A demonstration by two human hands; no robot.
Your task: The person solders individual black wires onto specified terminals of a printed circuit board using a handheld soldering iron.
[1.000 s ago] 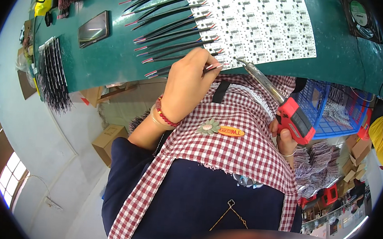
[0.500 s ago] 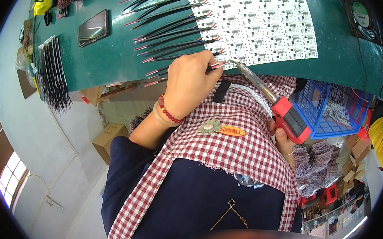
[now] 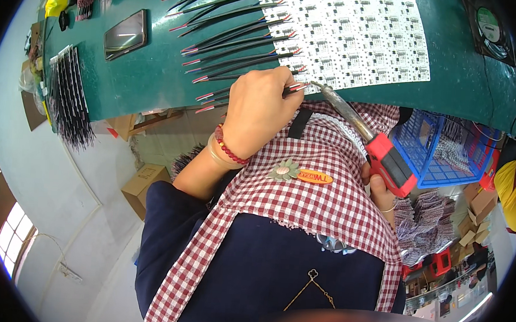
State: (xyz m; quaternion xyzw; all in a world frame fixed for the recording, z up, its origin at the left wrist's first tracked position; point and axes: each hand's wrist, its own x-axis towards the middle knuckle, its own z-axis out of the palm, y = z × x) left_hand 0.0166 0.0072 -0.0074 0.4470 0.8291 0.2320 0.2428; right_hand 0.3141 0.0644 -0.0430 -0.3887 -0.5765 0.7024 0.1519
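My left hand point(image 3: 264, 99) pinches a black cable point(image 3: 290, 90) whose thin stripped wires point right over the lower left edge of a white circuit board sheet point(image 3: 360, 37). In my right hand point(image 3: 380, 189) is a red and black soldering iron point(image 3: 391, 160). Its metal tip reaches up and left to the sheet's bottom edge, close by the wire ends; whether it touches them I cannot tell. Several black cables point(image 3: 236, 41) with red and white wire ends lie in rows, their right ends along the sheet's left side.
A phone point(image 3: 125, 35) lies on the green table point(image 3: 157, 78). Further left, a bundle of black cables point(image 3: 70, 99) hangs over the edge. A solder wire spool point(image 3: 488, 24) sits far right. Below the table's right side stands a blue basket point(image 3: 430, 151); a cardboard box point(image 3: 144, 186) is lower left.
The view has shifted slightly. My left hand keeps its pinch on the cable, and the soldering iron's tip stays near the wire ends.
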